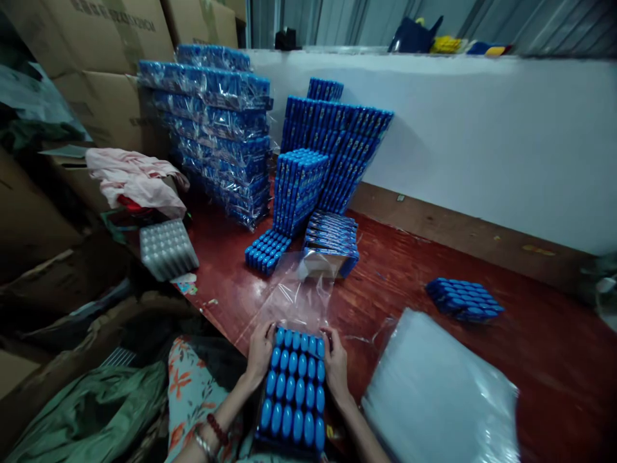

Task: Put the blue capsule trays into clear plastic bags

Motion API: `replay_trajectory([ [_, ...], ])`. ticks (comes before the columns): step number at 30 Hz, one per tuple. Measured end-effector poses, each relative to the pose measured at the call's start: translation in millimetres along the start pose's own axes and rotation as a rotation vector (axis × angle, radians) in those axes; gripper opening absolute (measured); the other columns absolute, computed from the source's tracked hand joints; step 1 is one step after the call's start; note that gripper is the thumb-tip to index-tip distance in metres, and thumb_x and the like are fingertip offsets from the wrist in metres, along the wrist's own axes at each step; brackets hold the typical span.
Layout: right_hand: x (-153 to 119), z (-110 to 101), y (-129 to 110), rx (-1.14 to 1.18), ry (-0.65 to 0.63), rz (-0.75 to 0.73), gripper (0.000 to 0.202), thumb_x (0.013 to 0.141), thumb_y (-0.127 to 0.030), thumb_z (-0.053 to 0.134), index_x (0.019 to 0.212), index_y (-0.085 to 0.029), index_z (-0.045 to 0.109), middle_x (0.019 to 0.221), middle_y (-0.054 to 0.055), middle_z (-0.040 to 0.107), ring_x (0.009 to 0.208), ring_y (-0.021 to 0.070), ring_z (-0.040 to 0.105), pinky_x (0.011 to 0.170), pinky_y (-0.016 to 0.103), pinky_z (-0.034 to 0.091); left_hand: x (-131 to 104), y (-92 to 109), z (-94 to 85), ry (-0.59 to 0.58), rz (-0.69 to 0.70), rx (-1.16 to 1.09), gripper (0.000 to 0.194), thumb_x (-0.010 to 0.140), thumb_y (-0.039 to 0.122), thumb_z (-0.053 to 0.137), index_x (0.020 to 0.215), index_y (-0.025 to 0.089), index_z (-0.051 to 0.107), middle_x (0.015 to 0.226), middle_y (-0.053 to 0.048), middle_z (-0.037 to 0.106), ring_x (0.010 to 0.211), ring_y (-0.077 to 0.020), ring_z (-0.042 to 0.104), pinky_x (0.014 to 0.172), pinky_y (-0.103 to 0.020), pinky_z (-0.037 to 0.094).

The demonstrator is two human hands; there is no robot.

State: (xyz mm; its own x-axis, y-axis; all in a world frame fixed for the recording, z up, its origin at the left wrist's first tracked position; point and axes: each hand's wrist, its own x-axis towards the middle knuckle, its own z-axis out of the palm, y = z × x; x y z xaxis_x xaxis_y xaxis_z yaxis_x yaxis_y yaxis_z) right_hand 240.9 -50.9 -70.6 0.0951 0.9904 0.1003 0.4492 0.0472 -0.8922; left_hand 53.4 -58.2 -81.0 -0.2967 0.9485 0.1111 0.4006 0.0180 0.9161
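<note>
A block of glossy blue oval pieces (292, 386) in neat rows rests near my lap, at the table's front edge. My left hand (260, 352) is closed at its far left corner, and my right hand (336, 360) at its far right corner. A clear plastic bag (303, 296) stretches forward from between my fingers over the red table (385, 283). Both hands pinch the bag's near edge against the block. Whether the block's far end is inside the bag, I cannot tell.
Plastic-wrapped blue packs (216, 128) and bare blue stacks (332, 141) stand at the back. An open display box (330, 244) sits before them. On the right are a pile of clear bags (443, 392) and a blue block (465, 299). Clear trays (168, 247) lie left.
</note>
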Motion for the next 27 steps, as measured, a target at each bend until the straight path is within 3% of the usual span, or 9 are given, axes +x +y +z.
replay_trajectory([
  [4,-25.7,-7.4,2.3,0.018,-0.050,0.056,0.033,0.089,-0.046,0.035,0.100,-0.022,0.055,0.098,0.008,0.067,0.091,0.0235,0.064,0.081,0.036,0.049,-26.2,4.8,-8.2,-0.023,-0.054,-0.032,0.031,0.090,0.038,0.039,0.087,0.019,0.063,0.087,-0.006,0.068,0.086,-0.0210,0.063,0.081,-0.034,0.050],
  [8,-21.4,-7.5,-0.8,0.050,-0.041,0.091,0.032,0.087,-0.045,0.038,0.102,-0.021,0.053,0.097,0.008,0.065,0.090,0.0224,0.062,0.080,0.035,0.048,-21.5,10.7,-15.4,-0.074,-0.099,-0.063,0.029,0.088,0.038,0.040,0.083,0.018,0.061,0.084,-0.005,0.066,0.084,-0.0191,0.061,0.079,-0.029,0.048],
  [14,-21.0,-6.6,0.4,0.073,-0.082,0.186,0.031,0.083,-0.043,0.043,0.102,-0.019,0.050,0.086,0.007,0.066,0.076,0.0214,0.061,0.071,0.034,0.049,-10.5,-7.7,-18.7,-0.109,-0.187,-0.077,0.024,0.081,0.037,0.050,0.081,0.016,0.061,0.075,-0.003,0.066,0.073,-0.0165,0.061,0.068,-0.025,0.047],
  [20,-38.5,-20.2,-1.5,0.034,-0.207,0.192,0.031,0.083,-0.036,0.043,0.109,-0.019,0.044,0.098,0.009,0.068,0.083,0.0221,0.065,0.075,0.035,0.051,-31.0,-3.0,-24.8,-0.170,-0.221,-0.031,0.021,0.080,0.030,0.049,0.077,0.016,0.064,0.069,-0.004,0.068,0.067,-0.0182,0.063,0.065,-0.027,0.048],
  [24,-51.0,-39.0,1.6,-0.112,-0.336,0.132,0.030,0.087,-0.034,0.038,0.112,-0.020,0.047,0.094,0.008,0.068,0.083,0.0229,0.065,0.078,0.036,0.050,-46.6,11.4,-35.5,-0.250,-0.170,0.279,0.026,0.087,0.031,0.045,0.088,0.017,0.067,0.082,-0.008,0.071,0.081,-0.0224,0.065,0.078,-0.033,0.048],
  [27,-48.9,-53.5,-1.2,-0.292,-0.364,0.107,0.034,0.090,-0.038,0.038,0.117,-0.021,0.049,0.098,0.009,0.067,0.091,0.0258,0.064,0.084,0.041,0.048,-43.3,16.8,-39.9,-0.236,-0.014,0.425,0.028,0.089,0.032,0.043,0.097,0.016,0.065,0.093,-0.011,0.068,0.091,-0.0240,0.062,0.086,-0.037,0.047],
])
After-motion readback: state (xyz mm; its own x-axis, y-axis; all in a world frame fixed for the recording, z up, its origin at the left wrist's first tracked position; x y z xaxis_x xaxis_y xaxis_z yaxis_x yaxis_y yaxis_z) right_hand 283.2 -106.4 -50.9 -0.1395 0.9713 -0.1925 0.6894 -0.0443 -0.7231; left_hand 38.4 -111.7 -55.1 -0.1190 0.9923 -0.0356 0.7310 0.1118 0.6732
